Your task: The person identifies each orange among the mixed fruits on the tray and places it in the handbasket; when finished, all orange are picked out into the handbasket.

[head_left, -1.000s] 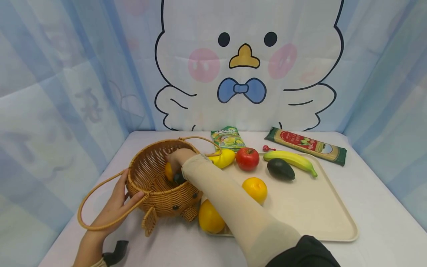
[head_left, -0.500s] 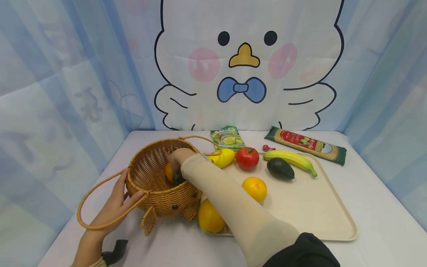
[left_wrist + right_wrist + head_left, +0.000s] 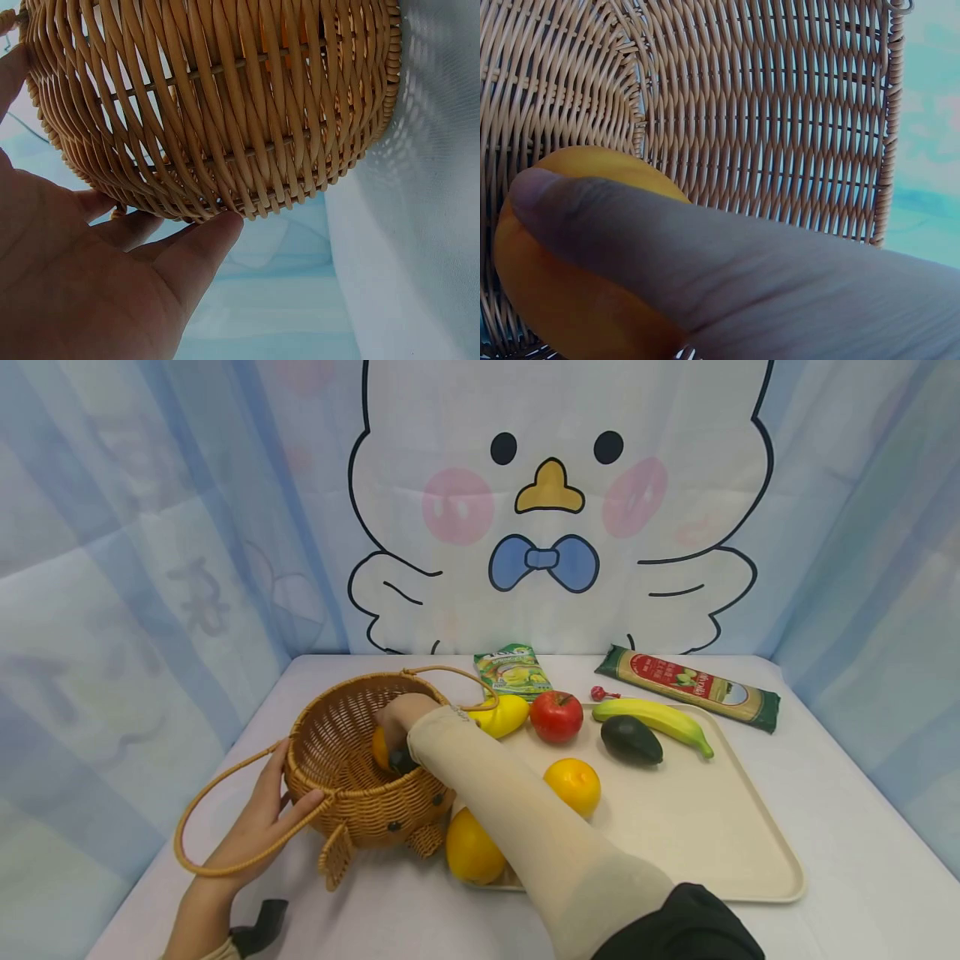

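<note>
A wicker basket (image 3: 367, 810) with an animal face stands left of centre on the table. My left hand (image 3: 255, 831) holds its left side, thumb and fingers spread against the woven wall, one loop handle (image 3: 182, 827) crossing over the wrist. In the left wrist view, the fingertips touch the basket's outside. My right hand (image 3: 408, 714) reaches inside and grips an orange (image 3: 577, 292) near the basket's bottom. The thumb lies across the fruit in the right wrist view; the other fingers are hidden there.
On and beside a beige tray (image 3: 712, 835) lie two yellow-orange fruits (image 3: 572, 787), a lemon (image 3: 504, 717), a red apple (image 3: 556, 717), an avocado (image 3: 632, 739) and a banana (image 3: 660, 718). Behind are a green snack bag (image 3: 513, 672), a lollipop (image 3: 600, 693) and a pasta pack (image 3: 693, 687).
</note>
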Tool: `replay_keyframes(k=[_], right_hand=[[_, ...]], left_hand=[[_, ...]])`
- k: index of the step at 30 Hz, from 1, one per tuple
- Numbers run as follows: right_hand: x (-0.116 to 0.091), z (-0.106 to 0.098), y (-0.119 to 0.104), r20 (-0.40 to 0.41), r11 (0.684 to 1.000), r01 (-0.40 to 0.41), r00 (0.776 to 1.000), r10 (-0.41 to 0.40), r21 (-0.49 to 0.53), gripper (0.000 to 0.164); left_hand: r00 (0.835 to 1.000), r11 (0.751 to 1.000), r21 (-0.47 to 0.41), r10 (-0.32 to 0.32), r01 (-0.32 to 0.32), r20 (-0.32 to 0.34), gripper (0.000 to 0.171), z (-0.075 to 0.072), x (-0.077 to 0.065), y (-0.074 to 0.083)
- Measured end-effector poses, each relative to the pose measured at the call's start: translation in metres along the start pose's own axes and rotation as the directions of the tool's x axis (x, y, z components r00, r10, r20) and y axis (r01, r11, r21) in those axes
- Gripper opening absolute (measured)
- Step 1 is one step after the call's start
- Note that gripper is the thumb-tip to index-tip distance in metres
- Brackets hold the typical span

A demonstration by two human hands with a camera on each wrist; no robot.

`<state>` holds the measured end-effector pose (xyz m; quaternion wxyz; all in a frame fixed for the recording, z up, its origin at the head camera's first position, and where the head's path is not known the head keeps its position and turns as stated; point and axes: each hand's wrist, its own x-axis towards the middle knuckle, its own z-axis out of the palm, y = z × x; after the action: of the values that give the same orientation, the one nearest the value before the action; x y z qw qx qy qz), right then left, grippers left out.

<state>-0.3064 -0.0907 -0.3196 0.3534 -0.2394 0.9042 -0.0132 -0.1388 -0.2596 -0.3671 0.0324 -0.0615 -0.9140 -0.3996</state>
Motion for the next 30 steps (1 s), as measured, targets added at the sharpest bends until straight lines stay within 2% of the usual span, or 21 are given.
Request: replay_keyframes(k=[12, 21, 30], right_hand=[[-0.001, 0.0006, -0.0006, -0.039, 1.0, -0.019, 0.999, 0.019, 0.005, 0.08], [0.0014, -0.0012, -0.0008, -0.004, 1.0, -0.006, 1.0, 0.006, 0.005, 0.082], [-0.0002, -0.0001, 0.0004, -0.027, 1.0, 0.001, 1.0, -0.001, 0.024, 0.085]], left_hand=[[1.0, 1.0, -0.006, -0.011, 0.011, 0.007, 0.088, 0.0005, 0.0002, -0.0003], [1.0, 1.0, 0.002, -0.011, 0.01, 0.004, 0.088, 0.0009, 0.001, -0.0015], [1.0, 1.0, 0.002, -0.015, 0.015, 0.009, 0.088, 0.0006, 0.0007, -0.002]])
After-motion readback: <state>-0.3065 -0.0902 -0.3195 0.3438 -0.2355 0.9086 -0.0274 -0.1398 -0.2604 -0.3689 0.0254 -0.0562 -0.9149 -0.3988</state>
